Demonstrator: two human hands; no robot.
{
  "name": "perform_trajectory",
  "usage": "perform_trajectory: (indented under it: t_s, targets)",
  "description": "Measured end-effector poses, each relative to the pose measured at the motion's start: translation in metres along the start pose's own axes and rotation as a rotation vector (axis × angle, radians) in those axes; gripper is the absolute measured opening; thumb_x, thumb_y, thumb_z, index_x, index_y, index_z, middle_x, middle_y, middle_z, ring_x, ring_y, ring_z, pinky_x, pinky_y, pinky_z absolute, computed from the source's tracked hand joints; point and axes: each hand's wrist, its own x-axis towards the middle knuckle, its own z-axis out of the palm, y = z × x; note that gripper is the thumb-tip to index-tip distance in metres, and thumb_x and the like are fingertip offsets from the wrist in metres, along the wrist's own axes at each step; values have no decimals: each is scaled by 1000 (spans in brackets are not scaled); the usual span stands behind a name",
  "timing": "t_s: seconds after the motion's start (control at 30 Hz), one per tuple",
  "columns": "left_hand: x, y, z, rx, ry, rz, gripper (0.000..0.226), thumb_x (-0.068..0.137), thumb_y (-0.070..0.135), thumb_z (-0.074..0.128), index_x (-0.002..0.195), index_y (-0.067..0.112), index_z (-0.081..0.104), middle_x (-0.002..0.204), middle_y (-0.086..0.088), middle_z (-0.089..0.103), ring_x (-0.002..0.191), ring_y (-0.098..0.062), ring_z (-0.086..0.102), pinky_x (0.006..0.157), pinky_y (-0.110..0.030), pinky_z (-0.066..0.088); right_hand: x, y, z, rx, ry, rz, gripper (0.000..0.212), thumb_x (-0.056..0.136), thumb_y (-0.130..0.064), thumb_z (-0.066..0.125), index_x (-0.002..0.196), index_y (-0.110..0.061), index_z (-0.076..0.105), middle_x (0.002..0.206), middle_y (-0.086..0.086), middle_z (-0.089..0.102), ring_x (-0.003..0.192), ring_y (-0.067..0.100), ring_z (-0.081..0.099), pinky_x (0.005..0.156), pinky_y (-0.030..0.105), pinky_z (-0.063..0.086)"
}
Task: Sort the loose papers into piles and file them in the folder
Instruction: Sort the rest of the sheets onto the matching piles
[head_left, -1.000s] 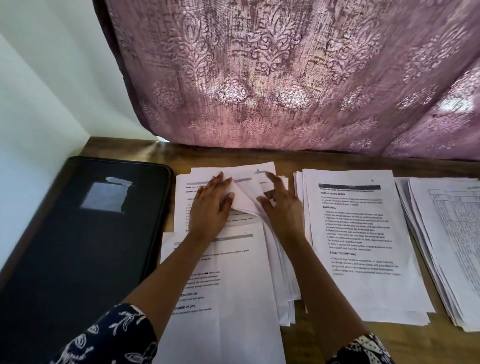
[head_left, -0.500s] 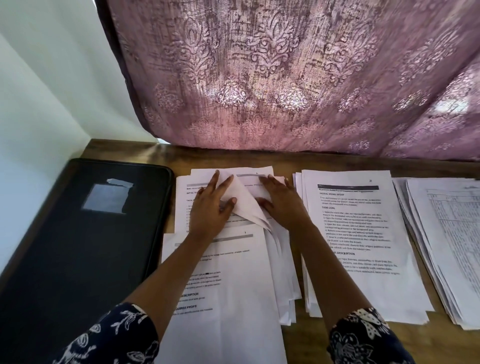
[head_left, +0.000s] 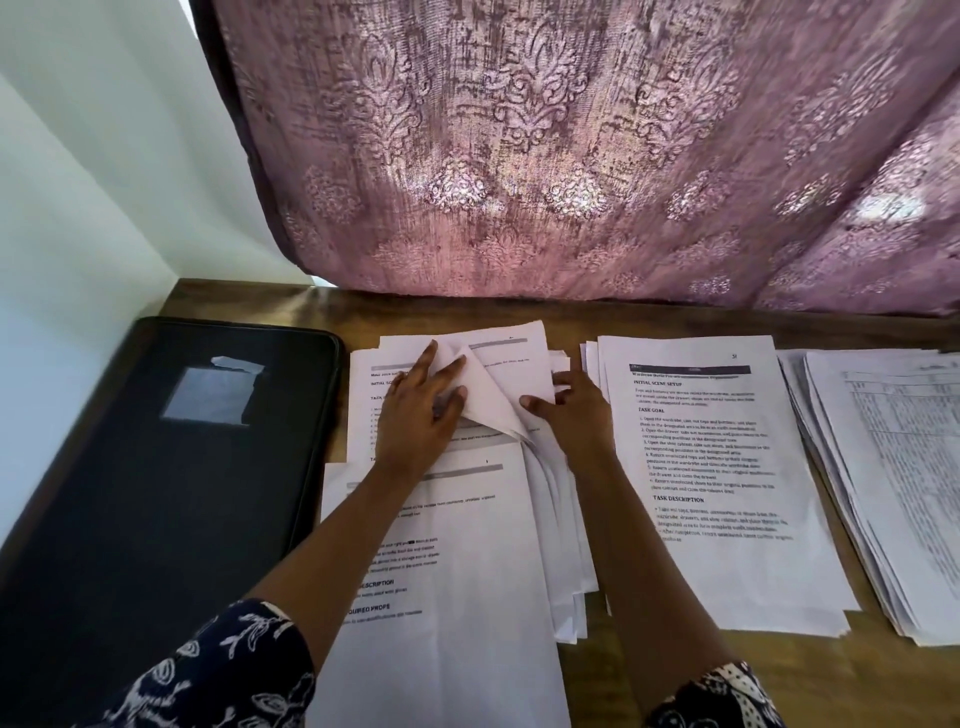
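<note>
Here, wooden table (head_left: 467, 310) — paper piles (head_left: 727, 467), black folder (head_left: 156, 493), pink curtain (head_left: 571, 156) behind.

So you're looking at one black folder (head_left: 156, 493), and it's wearing one taped label (head_left: 208, 395) on its cover. You're dealing with three paper piles, all lying to the right of the folder: one messy heap (head_left: 467, 545) just beside it, one neater pile (head_left: 727, 545) further right, and one stack of table printouts (head_left: 883, 467) sitting farthest from the folder. You're using two hands, your left hand (head_left: 415, 421) and right hand (head_left: 576, 410), with two patterned sleeves (head_left: 223, 670) showing. One curtain (head_left: 571, 156) is hanging behind the folder, and one wooden table (head_left: 519, 312) is holding it all.
</note>
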Motion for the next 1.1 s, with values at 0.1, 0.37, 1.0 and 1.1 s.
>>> perform_trajectory:
  t_s: [0.1,0.37,1.0,1.1]
  targets:
    - [0,4,-3,-73,21,-19,56,90,59,37,138,33,50,158,2,27,142,-22,30,111,-55,33,-4,-2,-1,-7,-25,-85,21,87,-27,69,78,-12,57,78,2,61,76,21,57,70,28,38]
    - [14,23,-18,-80,27,78,45,93,56,46,121,27,64,154,1,31,135,-18,39,101,-47,45,9,-31,-34,-39,194,-231,25,89,-28,66,98,-5,67,95,13,70,89,31,62,67,28,36]
    - [-22,14,-29,400,-271,179,89,80,68,58,151,27,25,156,3,30,145,-15,23,120,-49,3,-66,-81,-198,-621,688,-630,25,91,-30,62,103,-9,70,88,26,69,80,44,63,68,39,45]
    - [-37,15,-28,462,-260,218,90,75,73,57,147,24,36,152,1,38,141,-20,30,119,-48,6,-73,-74,-211,-623,654,-608,25,92,-28,61,100,-6,69,88,27,67,80,45,61,65,36,37]
